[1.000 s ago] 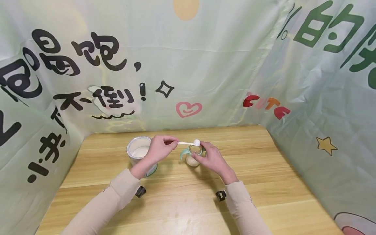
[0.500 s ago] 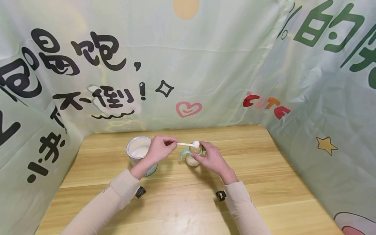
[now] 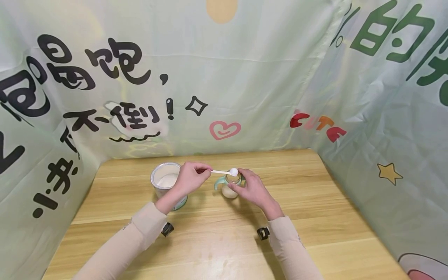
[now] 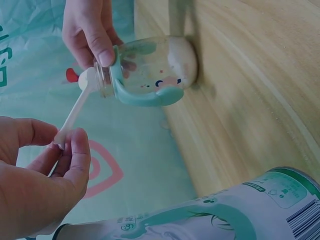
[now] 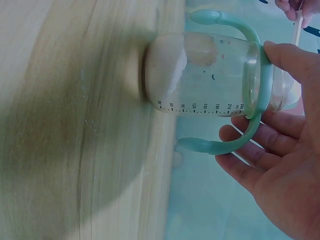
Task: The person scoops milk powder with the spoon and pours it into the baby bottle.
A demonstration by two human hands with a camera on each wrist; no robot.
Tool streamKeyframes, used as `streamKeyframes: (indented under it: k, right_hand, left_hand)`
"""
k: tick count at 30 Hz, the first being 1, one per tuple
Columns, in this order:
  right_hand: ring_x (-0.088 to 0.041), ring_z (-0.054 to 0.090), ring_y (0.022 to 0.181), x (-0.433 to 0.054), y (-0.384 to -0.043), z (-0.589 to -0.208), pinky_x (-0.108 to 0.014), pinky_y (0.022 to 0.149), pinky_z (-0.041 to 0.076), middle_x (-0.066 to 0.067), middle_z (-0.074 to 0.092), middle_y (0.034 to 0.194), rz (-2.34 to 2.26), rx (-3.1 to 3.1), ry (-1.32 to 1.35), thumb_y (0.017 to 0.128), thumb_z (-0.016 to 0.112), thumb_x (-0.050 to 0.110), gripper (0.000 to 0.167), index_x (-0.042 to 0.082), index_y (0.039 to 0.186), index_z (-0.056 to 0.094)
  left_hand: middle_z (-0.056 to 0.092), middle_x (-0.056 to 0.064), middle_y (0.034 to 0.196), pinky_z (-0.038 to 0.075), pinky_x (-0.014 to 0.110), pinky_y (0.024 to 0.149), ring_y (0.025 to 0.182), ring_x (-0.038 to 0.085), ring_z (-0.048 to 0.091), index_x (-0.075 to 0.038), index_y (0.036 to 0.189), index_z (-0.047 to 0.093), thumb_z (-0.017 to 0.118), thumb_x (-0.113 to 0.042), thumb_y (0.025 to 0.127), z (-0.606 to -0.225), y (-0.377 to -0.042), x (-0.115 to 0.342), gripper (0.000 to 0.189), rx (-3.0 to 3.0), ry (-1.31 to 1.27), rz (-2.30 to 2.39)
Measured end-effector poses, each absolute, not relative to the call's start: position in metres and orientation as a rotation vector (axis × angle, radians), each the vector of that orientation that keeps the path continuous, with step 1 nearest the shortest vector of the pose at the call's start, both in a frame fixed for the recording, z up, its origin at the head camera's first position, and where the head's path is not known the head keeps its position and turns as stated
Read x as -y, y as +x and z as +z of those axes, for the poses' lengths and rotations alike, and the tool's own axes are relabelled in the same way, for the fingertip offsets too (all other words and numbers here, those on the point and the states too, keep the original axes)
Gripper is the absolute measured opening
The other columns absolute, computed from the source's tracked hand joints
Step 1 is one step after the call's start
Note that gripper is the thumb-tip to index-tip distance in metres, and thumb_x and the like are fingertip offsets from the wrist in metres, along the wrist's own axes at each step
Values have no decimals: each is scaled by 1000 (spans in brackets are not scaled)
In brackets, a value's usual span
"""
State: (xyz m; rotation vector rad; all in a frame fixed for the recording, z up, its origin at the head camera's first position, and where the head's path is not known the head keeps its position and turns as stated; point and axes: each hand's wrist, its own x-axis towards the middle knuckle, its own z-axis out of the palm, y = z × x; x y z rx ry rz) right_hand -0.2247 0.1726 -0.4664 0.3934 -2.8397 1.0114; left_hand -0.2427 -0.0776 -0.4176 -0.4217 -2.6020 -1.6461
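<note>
Between thumb and fingertips, my left hand (image 3: 190, 178) pinches the handle end of a white measuring scoop (image 4: 74, 112). The scoop's bowl sits at the open mouth of a clear baby bottle (image 5: 205, 75), which stands upright on the table. White powder (image 5: 164, 65) fills the bottle's bottom part. Around the bottle's neck runs a mint-green ring with two handles (image 5: 230, 147). My right hand (image 3: 255, 188) grips the bottle near the neck, thumb on one side and fingers on the other. A can (image 3: 156, 182) of white powder stands open by my left hand, partly behind it.
The wooden table (image 3: 217, 241) carries the can at left and the bottle near the middle. Printed cloth walls (image 3: 266, 97) rise along its back and sides. Specks of powder (image 5: 90, 122) lie on the wood near the bottle.
Over the last second the scoop's bowl has tipped and lowered slightly at the bottle's mouth. Both hands, the bottle and the can have stayed nearly still.
</note>
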Motion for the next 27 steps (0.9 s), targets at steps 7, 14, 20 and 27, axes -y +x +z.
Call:
streamKeyframes:
  k: [7, 14, 20, 27]
  right_hand:
    - [-36, 63, 129, -172, -224, -466, -52, 110, 52, -19, 66, 138, 1003, 2830, 403, 95, 78, 41, 65, 1, 142, 60]
    - [-33, 64, 125, -172, -224, -465, -51, 107, 54, -18, 67, 135, 998, 2833, 400, 95, 79, 41, 64, 2, 142, 60]
    - [-32, 65, 120, -171, -224, -465, -51, 104, 55, -18, 68, 134, 998, 2838, 390, 95, 79, 42, 63, 2, 141, 61]
    - [-30, 65, 120, -171, -224, -464, -51, 103, 55, -15, 68, 133, 1008, 2842, 386, 95, 79, 41, 59, 5, 139, 62]
  left_hand:
    - [80, 7, 89, 53, 23, 65, 75, 9, 67, -8, 100, 85, 70, -12, 95, -416, -242, 79, 15, 2606, -414, -1653]
    - [79, 8, 85, 51, 22, 64, 74, 8, 67, -7, 104, 84, 70, -14, 96, -415, -243, 81, 17, 2596, -389, -1711]
    - [79, 12, 87, 49, 22, 60, 73, 9, 67, -6, 106, 83, 72, -18, 99, -414, -243, 81, 18, 2587, -372, -1756]
    - [80, 17, 94, 57, 20, 64, 78, 14, 75, -2, 108, 81, 71, -17, 102, -412, -244, 80, 19, 2548, -317, -1848]
